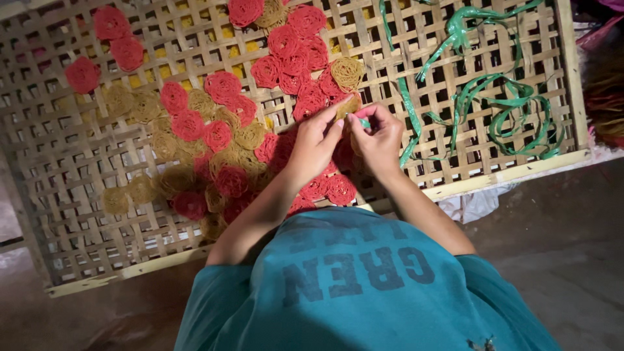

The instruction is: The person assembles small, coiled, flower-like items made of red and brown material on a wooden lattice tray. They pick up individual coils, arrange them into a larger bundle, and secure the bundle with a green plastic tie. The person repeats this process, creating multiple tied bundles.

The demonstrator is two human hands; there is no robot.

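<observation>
Teal shirt [351, 286] below, both hands [348, 140] pinch one tan woven disc [348, 107] over the lattice tray [78, 175]

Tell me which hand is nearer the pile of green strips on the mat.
Right. The right hand works just beside the green strips, pinching one strip end; the left hand sits farther away, over the red rosettes.

craft workshop | woven bamboo tray [78, 162] | red and tan rosettes [221, 140] | bare floor [565, 260]
</observation>
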